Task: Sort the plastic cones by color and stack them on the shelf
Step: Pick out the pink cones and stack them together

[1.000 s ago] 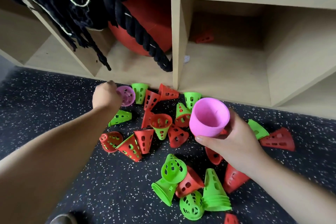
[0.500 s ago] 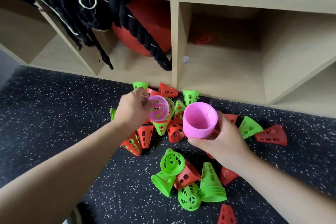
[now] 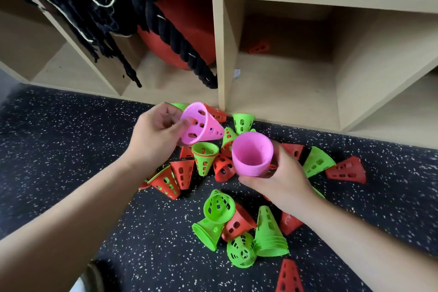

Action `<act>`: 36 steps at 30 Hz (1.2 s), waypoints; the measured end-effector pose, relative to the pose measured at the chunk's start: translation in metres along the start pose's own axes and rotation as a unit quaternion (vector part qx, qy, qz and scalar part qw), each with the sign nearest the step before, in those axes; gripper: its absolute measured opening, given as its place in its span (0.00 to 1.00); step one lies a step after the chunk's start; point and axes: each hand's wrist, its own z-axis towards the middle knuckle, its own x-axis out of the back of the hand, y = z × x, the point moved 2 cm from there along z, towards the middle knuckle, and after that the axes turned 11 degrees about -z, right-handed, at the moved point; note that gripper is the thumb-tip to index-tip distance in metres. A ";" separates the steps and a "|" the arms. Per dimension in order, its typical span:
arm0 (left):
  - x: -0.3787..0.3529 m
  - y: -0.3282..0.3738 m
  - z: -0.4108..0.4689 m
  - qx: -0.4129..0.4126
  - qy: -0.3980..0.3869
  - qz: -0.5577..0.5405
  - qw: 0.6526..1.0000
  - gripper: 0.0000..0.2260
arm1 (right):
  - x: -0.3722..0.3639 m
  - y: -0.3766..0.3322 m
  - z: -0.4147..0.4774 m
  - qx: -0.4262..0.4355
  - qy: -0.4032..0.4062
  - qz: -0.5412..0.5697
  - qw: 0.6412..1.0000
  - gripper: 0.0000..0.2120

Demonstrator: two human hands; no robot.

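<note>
Over speckled floor (image 3: 59,149), left hand (image 3: 154,136) pinches pink cone (image 3: 202,123).

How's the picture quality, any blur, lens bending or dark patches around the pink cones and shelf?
Head view: soft even light, no glare; the single pink perforated plastic cone and pink plastic cone stack look sharp; the wooden shelf shows dividers splayed by wide-angle distortion; its shadowed back dims a red plastic cone.

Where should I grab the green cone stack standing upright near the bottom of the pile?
I'd pinch the green stack round its narrow upper half, coming straight down from above. It stands on its wide base with the tip up and free, while a green cone crowds its lower left.
</note>
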 end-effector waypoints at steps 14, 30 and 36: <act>-0.034 0.032 -0.017 -0.032 -0.057 0.065 0.996 0.09 | 0.001 -0.007 -0.008 0.009 0.011 0.009 1.000 0.35; -0.049 -0.046 -0.118 -0.068 -0.212 -0.018 0.975 0.45 | -0.009 -0.041 -0.069 0.032 0.005 0.051 0.998 0.38; -0.053 -0.064 -0.150 -0.027 -0.118 -0.101 0.988 0.26 | -0.015 -0.047 -0.090 0.055 -0.023 0.090 0.994 0.37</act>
